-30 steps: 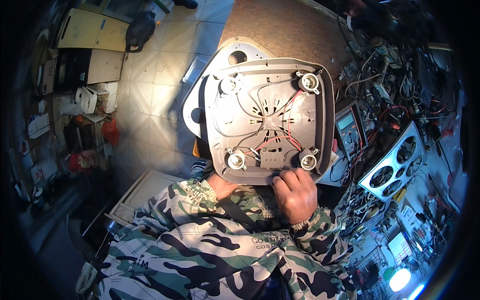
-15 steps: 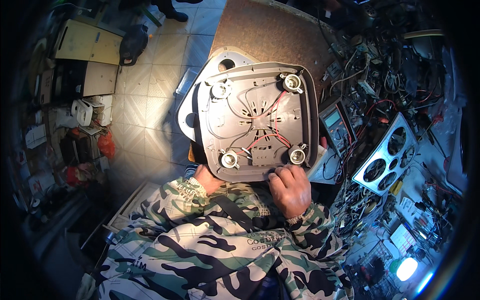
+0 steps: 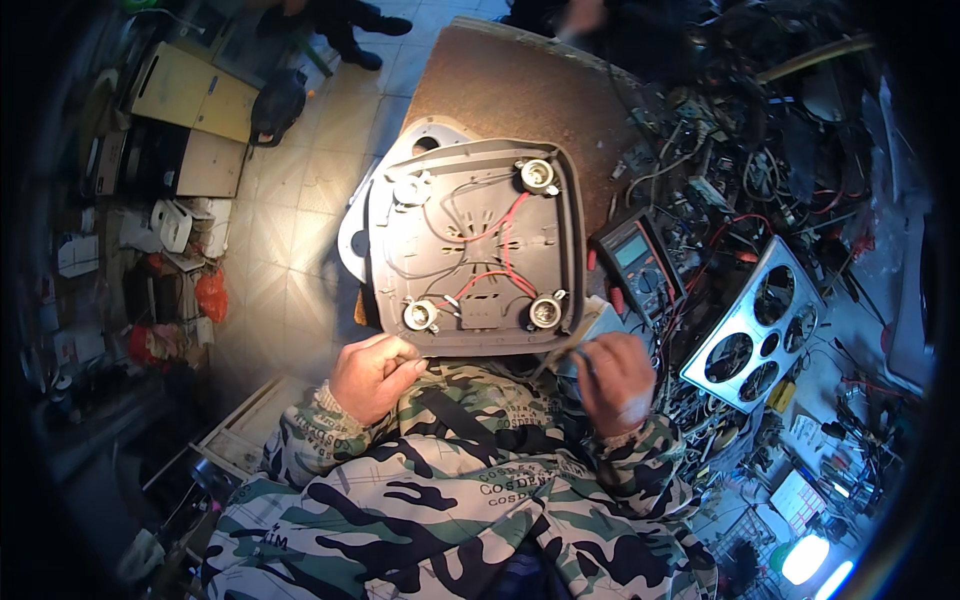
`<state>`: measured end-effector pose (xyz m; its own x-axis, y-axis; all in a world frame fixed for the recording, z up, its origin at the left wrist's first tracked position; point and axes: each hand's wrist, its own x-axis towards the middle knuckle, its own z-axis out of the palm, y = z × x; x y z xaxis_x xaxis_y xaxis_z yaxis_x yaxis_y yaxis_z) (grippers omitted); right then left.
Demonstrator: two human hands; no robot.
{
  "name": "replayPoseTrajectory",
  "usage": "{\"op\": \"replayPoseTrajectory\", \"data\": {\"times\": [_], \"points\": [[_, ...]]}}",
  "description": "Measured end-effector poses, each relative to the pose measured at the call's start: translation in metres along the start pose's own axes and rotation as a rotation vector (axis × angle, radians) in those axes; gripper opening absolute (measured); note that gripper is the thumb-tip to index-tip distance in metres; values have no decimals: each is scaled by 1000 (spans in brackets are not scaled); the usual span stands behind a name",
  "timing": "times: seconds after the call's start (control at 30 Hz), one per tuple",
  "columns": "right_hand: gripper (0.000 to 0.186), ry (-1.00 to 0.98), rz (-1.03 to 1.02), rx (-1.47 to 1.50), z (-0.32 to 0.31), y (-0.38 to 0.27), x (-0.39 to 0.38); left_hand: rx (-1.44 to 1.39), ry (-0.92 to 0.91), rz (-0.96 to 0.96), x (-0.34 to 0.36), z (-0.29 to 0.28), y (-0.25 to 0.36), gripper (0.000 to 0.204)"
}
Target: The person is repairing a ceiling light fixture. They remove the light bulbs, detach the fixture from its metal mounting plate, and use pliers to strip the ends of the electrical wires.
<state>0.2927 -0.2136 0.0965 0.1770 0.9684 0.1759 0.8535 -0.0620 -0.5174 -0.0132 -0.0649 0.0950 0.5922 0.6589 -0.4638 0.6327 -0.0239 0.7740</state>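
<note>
A grey square plastic housing (image 3: 400,260) lies open on a white plate with holes (image 3: 356,215). It has round sockets (image 3: 537,176) at its corners, red and dark wires and a small box (image 3: 480,310). My left hand (image 3: 375,380) is closed just below the housing's lower left edge, its thumb and fingertips together; whatever they may hold is hidden. My right hand (image 3: 615,385) is closed near the lower right corner, beside a pale flat object (image 3: 600,318); what is in its fingers is too blurred to name.
A wooden board (image 3: 480,85) lies beneath. To the right are a multimeter (image 3: 640,260), a metal panel with round openings (image 3: 740,320) and tangled cables and parts. A person's legs (image 3: 355,40) show at the top, near a black bag (image 3: 278,105); cabinets (image 3: 205,160) line the left.
My left hand has come out from under the housing's edge. My right hand has left the edge and shifted right. In the picture, the housing sits further left and lower.
</note>
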Motion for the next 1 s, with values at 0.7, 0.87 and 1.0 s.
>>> {"op": "replayPoseTrajectory", "data": {"times": [0.7, 0.87, 1.0], "points": [[77, 1076, 1693, 1237, 6, 318, -402, 155, 275, 267, 40, 30, 59, 9], [83, 1015, 1737, 987, -6, 306, -343, 206, 666, 44, 40, -14, -9, 16], [71, 955, 1786, 883, -17, 310, -338, 47, 636, -132, 44, -15, -57, 30]]}}
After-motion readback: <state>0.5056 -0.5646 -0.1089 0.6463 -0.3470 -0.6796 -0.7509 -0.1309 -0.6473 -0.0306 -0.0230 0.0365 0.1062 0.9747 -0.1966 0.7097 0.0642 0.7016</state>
